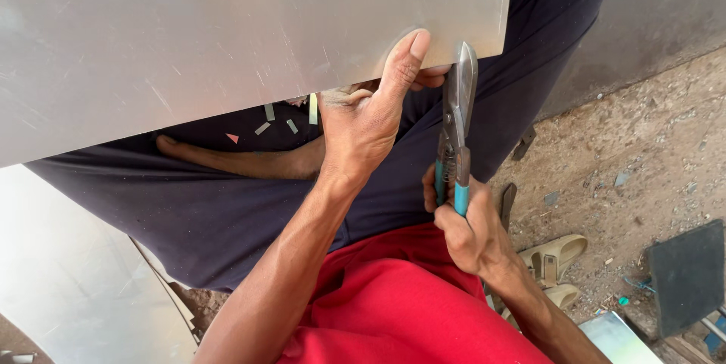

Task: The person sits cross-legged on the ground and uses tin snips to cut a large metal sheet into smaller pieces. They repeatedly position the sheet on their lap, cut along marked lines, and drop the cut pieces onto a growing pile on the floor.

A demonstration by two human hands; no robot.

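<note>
Both hands work at the lower edge of a large grey metal sheet (227, 39) that lies across the person's lap. The left hand (363, 126) pinches that edge, thumb pressed flat on the upper face and fingers curled out of sight beneath it. The right hand (469, 232) is closed around the teal handles of a pair of tin snips (456, 130), which stand just to the right of the left thumb. The snips' long axis runs nearly straight away from the body, blades pointing up at the sheet's edge close to its lower right corner; the blades look nearly closed, with their tip touching or just over the edge, though which cannot be told. Of the two hands the left is the nearer to the sheet, touching it, while the right stays below it on the handles. Left of the left hand, small metal offcuts (291, 118) lie on the dark trousers (189, 205) under the sheet's edge. Right of the snips, on the dirt floor (650, 137), sit a tan sandal (556, 254) and a dark flat slab (688, 277), well apart from the sheet.
</note>
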